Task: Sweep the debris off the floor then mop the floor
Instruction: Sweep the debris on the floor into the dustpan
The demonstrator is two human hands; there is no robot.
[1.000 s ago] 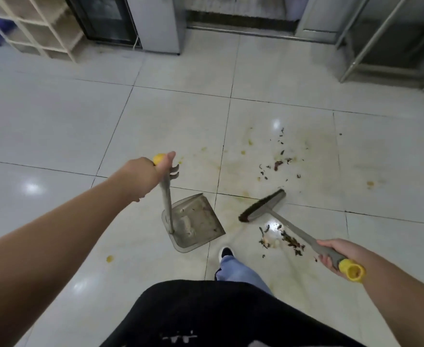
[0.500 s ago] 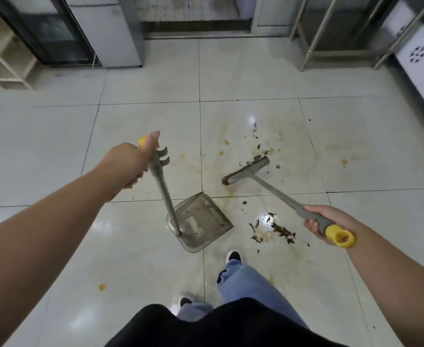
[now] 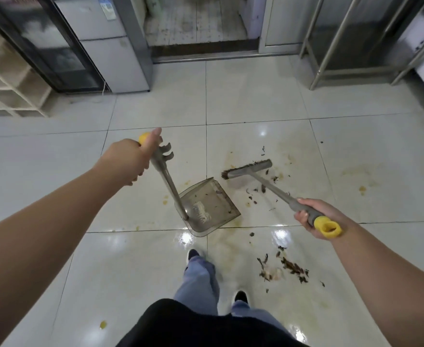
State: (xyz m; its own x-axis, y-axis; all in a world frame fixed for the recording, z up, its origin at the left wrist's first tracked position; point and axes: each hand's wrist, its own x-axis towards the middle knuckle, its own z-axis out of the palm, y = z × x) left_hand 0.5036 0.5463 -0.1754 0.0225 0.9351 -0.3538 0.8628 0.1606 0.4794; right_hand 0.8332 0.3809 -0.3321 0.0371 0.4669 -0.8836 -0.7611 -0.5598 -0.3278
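Note:
My left hand (image 3: 131,159) grips the yellow-capped top of a grey dustpan handle; the clear dustpan (image 3: 208,206) rests on the white tile floor ahead of my feet. My right hand (image 3: 311,216) grips the grey broom handle near its yellow end. The broom head (image 3: 247,169) lies on the floor just right of the dustpan's far corner. Dark leaf debris (image 3: 284,267) is piled near my right foot, and smaller bits (image 3: 256,191) lie scattered beside the broom shaft. Yellow-brown stains (image 3: 361,189) mark the tiles.
A fridge (image 3: 106,46) and a dark glass-door cabinet (image 3: 43,46) stand at the back left, with a cream shelf unit (image 3: 10,91) further left. A doorway threshold (image 3: 206,53) is straight ahead. Metal table legs (image 3: 331,46) stand at the back right.
The broom head has swung further right and away from me, beyond the scattered bits. I have stepped forward, so the main debris pile now sits closer to my right foot.

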